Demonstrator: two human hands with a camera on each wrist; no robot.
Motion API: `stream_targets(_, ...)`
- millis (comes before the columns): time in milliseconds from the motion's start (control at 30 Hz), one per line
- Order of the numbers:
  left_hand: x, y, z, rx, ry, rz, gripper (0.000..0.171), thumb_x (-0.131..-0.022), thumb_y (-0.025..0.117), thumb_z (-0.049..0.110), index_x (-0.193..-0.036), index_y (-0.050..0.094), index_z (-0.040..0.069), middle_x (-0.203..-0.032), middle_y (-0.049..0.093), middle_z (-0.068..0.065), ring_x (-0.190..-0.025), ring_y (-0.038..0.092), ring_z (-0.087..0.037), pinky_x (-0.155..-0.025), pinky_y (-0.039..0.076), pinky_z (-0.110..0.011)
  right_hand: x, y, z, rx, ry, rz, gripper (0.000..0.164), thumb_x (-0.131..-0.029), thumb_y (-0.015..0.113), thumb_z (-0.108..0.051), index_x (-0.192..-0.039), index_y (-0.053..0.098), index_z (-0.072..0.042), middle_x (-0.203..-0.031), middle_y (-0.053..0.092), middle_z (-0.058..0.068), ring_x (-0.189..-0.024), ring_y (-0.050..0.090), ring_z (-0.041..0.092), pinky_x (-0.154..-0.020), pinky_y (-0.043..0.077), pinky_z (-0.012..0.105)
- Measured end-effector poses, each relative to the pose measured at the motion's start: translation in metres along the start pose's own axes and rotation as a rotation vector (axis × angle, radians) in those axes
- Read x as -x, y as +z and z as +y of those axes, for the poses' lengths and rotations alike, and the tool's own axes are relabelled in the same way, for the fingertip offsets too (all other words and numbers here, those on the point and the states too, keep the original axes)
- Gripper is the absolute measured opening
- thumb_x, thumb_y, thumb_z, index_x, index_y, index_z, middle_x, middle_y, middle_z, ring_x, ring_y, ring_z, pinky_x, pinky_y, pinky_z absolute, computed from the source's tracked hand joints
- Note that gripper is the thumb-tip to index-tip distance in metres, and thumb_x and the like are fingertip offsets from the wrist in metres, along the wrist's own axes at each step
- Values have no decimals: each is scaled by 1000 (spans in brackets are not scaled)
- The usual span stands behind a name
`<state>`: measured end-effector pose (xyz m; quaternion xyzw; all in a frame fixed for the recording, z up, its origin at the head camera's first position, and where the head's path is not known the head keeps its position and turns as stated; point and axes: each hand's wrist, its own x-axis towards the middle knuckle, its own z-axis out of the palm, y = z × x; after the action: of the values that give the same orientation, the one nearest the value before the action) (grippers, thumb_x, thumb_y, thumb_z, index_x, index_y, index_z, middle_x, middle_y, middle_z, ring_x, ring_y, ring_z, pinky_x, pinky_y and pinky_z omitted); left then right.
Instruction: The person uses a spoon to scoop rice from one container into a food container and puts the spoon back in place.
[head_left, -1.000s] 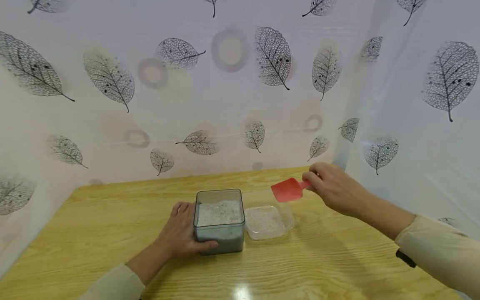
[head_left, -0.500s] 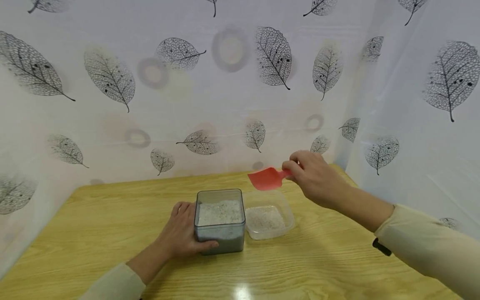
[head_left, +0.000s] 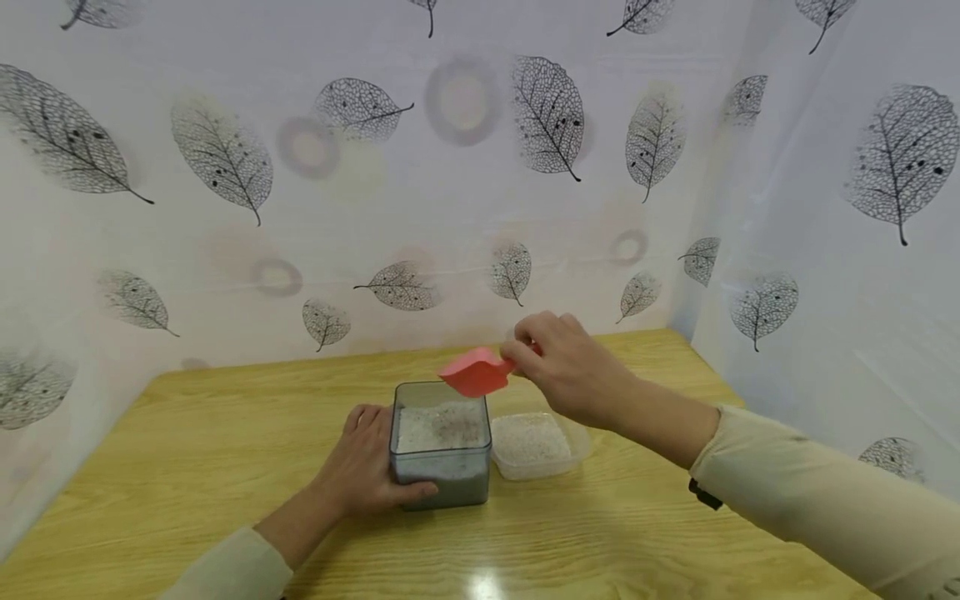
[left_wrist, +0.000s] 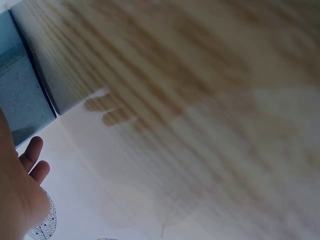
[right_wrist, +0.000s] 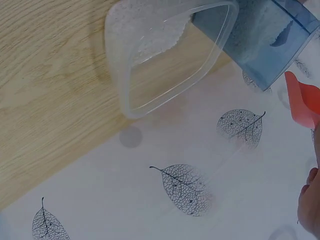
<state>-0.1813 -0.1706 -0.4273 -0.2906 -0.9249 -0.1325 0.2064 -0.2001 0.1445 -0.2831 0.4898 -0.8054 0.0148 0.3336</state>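
Observation:
In the head view, my left hand (head_left: 360, 467) holds a grey-blue see-through square container (head_left: 453, 493), thumb across its front and fingers along its left side. White grains fill the container partway, with a darker patch at the right of their surface. My right hand (head_left: 573, 375) pinches the handle of a red scoop (head_left: 474, 377), its blade tilted over the container's back right rim. Just right of that container sits a clear plastic tub (head_left: 534, 472) with white grains in it. The right wrist view shows the scoop (right_wrist: 301, 102) beside the blue-tinted container (right_wrist: 250, 55).
A wood-grain table (head_left: 225, 433) bears both containers. White curtain (head_left: 465, 200) with a dark leaf print stands behind the table and along its sides. A black band (head_left: 705, 493) shows at the right sleeve.
My right hand has carried the scoop leftward from above the clear tub to over the square container, and the blade has tipped. My left hand and both containers have stayed put.

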Motion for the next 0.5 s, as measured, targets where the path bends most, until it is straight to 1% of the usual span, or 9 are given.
stream_targets(33,0,0,0,2,-1,-1,104,-69,60,86,-128,52,2,-113,61,-8,-103,51,-27,-105,33,-49,-2,2,-2,4,-6,-10,20,-96,62,-25,-108,57,-10,-94,48,5,-83,42,22,-70,31,33)
stream_targets(100,0,-1,0,6,-3,-2,103,-69,60,86,-128,52,3,-113,61,-8,-103,51,-26,-105,32,-50,-6,6,-7,29,-20,-35,17,-94,64,-20,-107,56,-12,-94,47,4,-83,41,22,-69,30,32)
stream_targets(200,0,-1,-1,6,-3,-2,101,-69,60,87,-127,52,4,-113,61,-7,-102,51,-26,-105,33,-50,-12,11,-14,73,-45,-73,14,-95,62,-12,-108,56,-15,-95,46,3,-84,41,22,-70,30,32)
stream_targets(300,-1,-1,-1,7,-10,-14,100,-68,62,86,-127,52,5,-114,60,-7,-103,51,-26,-105,32,-49,-18,14,-20,131,-85,-93,17,-94,60,-8,-108,58,-17,-96,46,3,-86,41,23,-73,33,33)
stream_targets(400,-1,-1,-1,13,-18,-28,101,-68,63,85,-130,50,6,-117,59,-7,-105,50,-27,-106,30,-49,-24,16,-25,197,-133,-96,16,-93,63,-12,-107,58,-19,-96,46,3,-88,41,23,-77,34,34)
stream_targets(500,-1,0,-1,19,-18,-32,103,-68,64,85,-131,50,5,-117,59,-7,-105,50,-27,-106,30,-48,-28,20,-29,265,-183,-93,10,-96,63,-21,-104,57,-19,-95,47,2,-87,42,22,-76,35,34)
